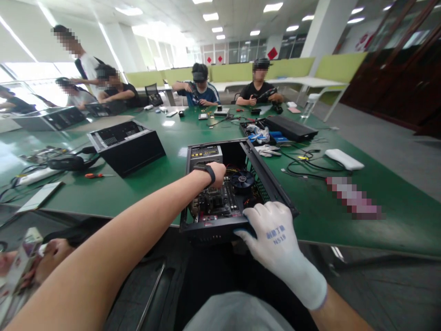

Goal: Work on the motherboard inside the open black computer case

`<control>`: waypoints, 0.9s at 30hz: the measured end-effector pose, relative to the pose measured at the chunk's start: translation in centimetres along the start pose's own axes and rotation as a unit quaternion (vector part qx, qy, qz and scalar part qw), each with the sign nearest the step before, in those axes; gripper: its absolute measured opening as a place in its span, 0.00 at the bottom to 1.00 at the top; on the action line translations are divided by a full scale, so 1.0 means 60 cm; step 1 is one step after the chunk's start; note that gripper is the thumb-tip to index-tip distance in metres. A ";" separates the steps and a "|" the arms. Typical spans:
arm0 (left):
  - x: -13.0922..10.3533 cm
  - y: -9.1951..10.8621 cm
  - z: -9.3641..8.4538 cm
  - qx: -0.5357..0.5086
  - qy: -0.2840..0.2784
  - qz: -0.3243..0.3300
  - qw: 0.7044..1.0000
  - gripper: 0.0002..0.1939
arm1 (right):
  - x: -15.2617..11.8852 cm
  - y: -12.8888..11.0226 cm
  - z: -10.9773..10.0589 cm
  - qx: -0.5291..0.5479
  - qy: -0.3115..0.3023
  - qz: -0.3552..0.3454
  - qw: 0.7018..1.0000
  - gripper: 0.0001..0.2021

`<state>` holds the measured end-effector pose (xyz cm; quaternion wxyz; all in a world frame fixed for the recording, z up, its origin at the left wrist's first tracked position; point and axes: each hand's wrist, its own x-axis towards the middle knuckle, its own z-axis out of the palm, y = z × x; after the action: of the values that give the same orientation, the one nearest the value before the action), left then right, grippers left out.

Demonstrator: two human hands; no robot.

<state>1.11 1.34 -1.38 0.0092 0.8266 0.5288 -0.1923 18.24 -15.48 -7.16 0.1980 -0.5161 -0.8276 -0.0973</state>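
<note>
An open black computer case lies at the table's front edge, its inside facing up. Inside it are a power supply, a motherboard and a round black cooling fan. My left hand, bare and with a dark watch on the wrist, reaches into the case beside the fan. Its fingers are curled down, and their tips are hidden. My right hand, in a white work glove, grips the near rim of the case, thumb outside and fingers over the edge.
Left on the green table stand another black case and an orange screwdriver. To the right lie a tool box with gloves, cables and a white power bank-like block. Several people work around the table.
</note>
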 end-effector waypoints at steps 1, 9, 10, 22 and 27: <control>0.002 0.004 0.002 0.007 -0.016 -0.002 1.000 0.17 | -0.010 -0.002 -0.002 0.005 0.003 -0.003 1.000 0.15; 0.036 0.006 0.050 0.007 -0.091 -0.016 0.996 0.29 | -0.028 -0.007 -0.009 0.013 0.011 -0.006 1.000 0.16; 0.039 0.005 0.054 0.007 -0.095 -0.020 0.995 0.29 | -0.027 -0.008 -0.010 0.012 0.012 -0.006 1.000 0.16; 0.067 -0.003 0.073 0.011 -0.095 -0.036 0.995 0.33 | -0.028 -0.008 -0.010 0.011 0.019 -0.007 1.000 0.15; 0.067 -0.002 0.075 0.005 -0.094 -0.039 0.995 0.38 | -0.028 -0.007 -0.009 0.009 0.029 -0.012 0.999 0.15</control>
<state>1.08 3.90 -6.80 0.0466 0.7839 0.5563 -0.2719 18.63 -17.25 -7.37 0.2251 -0.5011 -0.8286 -0.1076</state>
